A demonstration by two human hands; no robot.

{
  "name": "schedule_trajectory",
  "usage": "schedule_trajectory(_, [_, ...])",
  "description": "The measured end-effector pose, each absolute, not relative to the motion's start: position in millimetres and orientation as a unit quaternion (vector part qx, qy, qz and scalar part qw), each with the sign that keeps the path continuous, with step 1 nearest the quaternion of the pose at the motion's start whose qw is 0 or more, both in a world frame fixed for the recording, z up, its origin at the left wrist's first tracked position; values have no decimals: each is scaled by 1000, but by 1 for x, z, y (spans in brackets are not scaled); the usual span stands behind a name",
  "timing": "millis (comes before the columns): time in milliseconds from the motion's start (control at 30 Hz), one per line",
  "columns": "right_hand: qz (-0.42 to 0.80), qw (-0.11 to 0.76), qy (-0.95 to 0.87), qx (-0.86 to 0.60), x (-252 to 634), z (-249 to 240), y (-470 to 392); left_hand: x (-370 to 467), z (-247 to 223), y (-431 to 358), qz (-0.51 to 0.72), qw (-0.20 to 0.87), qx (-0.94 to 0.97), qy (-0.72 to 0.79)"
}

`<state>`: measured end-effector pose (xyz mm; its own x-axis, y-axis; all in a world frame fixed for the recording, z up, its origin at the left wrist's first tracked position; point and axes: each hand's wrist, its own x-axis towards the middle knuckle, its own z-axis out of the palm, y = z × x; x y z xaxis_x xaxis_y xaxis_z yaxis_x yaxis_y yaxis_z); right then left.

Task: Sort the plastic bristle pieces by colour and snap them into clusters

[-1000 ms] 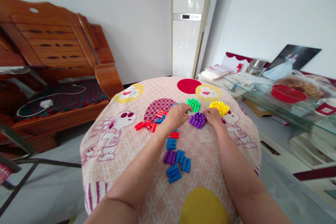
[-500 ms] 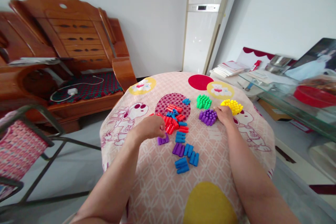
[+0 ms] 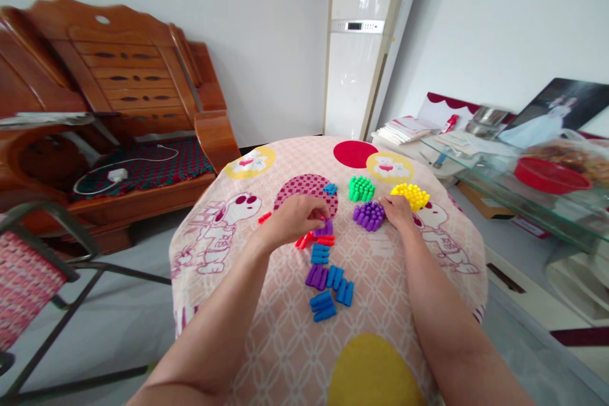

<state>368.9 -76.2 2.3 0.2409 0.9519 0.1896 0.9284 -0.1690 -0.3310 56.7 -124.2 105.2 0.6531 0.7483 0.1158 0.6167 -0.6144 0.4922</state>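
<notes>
A round table with a pink patterned tablecloth (image 3: 280, 336) stands near a carved wooden bench (image 3: 128, 76). Above loose red pieces (image 3: 326, 241), the left hand (image 3: 299, 216) pinches a small purple piece (image 3: 326, 228) between thumb and fingers. The right hand (image 3: 398, 210) rests at the right edge of an upright purple cluster (image 3: 368, 216); whether its fingers grip is unclear. Green (image 3: 361, 188) and yellow clusters (image 3: 411, 196) stand just beyond; blue pieces (image 3: 320, 255) lie nearer the viewer.
</notes>
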Motion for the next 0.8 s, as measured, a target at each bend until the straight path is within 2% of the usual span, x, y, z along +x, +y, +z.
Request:
schedule_trajectory(200, [46, 191, -616, -763, 369, 4, -76, 122, 76, -92, 176, 166, 917, 318])
schedule_trajectory(400, [44, 197, -612, -765, 368, 5, -76, 150, 46, -85, 188, 127, 925, 305])
schedule_trajectory(600, [41, 209, -619, -756, 369, 3, -77, 134, 64, -92, 212, 143, 905, 339])
schedule_trajectory(667, [39, 215, -617, -756, 370, 2, -76, 118, 79, -98, 180, 158, 906, 350])
schedule_trajectory(800, [35, 223, -619, -752, 370, 2, -76, 86, 99, -125, 26, 198, 930, 308])
